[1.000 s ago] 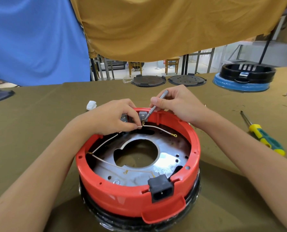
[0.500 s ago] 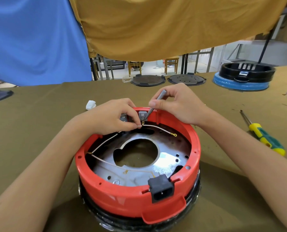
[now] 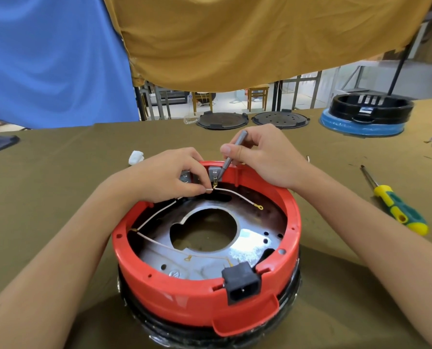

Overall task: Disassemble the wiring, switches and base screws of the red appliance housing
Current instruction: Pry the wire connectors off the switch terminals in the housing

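Compared with a second ago, little has changed: the right hand (image 3: 265, 157) has lifted slightly and the thin grey tool (image 3: 231, 153) it holds now stands a bit steeper, while the left hand (image 3: 164, 175) has kept its place.

The red appliance housing (image 3: 204, 293) sits upside down on the olive-covered table (image 3: 46, 187), directly in front of the person, resting on a black rim. Both bare forearms reach over it to its far wall. The left hand's fingers are curled, thumb and forefinger pinching the end of a white wire (image 3: 235, 193) just where it meets a brass terminal beside the grey switch block (image 3: 214, 172). The right hand's fingers are curled round the grey tool like a pen, its tip down at that same terminal.

Inside the housing lies one metal plate (image 3: 250, 238) with a large round opening. Three thin white wires can be counted: the pinched one ending in a ring lug at the right, and two running along the left side. One black power socket (image 3: 242, 280) sits in the near wall.

On the table to the right lies one screwdriver (image 3: 396, 207) with a yellow and green handle, well apart from the housing. One small white piece (image 3: 136, 157) lies just beyond the left hand. At the far edge are two flat black discs (image 3: 222, 120) side by side and one black and blue housing (image 3: 368, 114). Blue and mustard cloths hang behind.
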A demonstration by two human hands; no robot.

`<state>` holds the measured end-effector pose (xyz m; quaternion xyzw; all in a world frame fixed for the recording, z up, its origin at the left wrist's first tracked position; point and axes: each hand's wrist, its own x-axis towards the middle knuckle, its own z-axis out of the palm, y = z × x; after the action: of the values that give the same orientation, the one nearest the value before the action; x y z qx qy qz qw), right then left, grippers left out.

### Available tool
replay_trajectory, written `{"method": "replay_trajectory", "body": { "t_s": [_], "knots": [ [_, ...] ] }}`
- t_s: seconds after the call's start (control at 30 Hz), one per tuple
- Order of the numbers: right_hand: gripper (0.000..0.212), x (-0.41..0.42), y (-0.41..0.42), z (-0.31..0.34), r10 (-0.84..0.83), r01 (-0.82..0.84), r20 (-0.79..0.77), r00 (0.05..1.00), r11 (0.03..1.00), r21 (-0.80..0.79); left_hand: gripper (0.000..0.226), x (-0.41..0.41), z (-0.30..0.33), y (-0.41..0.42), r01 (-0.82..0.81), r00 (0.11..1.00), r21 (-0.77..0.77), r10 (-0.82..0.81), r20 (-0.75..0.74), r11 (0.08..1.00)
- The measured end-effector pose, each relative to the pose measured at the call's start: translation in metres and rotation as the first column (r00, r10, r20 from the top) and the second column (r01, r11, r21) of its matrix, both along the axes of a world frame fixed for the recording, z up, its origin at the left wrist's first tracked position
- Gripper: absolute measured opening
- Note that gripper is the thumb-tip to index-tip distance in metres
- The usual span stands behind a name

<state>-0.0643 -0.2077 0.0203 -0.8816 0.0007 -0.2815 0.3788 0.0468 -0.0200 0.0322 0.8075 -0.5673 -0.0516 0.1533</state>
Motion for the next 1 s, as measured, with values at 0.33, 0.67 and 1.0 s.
{"method": "replay_trajectory", "body": {
  "t_s": [0.33, 0.67, 1.0],
  "knots": [
    [0.026, 0.0036, -0.0009, 0.0001, -0.014, 0.017, -0.046, 0.999, 0.998, 0.065, 0.010, -0.0004, 0.0000, -0.0005, 0.000, 1.000, 0.000, 0.000, -0.010, 1.000],
    [0.028, 0.0021, 0.0015, -0.0010, -0.035, 0.036, -0.021, 0.999, 0.998, 0.052, 0.015, -0.0003, 0.0003, -0.0002, 0.011, 1.000, -0.010, -0.011, -0.020, 1.000],
    [0.026, 0.0011, 0.0017, -0.0023, 0.010, -0.012, 0.015, 1.000, 0.997, 0.082, 0.012, 0.0020, -0.0005, -0.0001, 0.017, 1.000, -0.014, -0.017, -0.019, 1.000]
  ]
}}
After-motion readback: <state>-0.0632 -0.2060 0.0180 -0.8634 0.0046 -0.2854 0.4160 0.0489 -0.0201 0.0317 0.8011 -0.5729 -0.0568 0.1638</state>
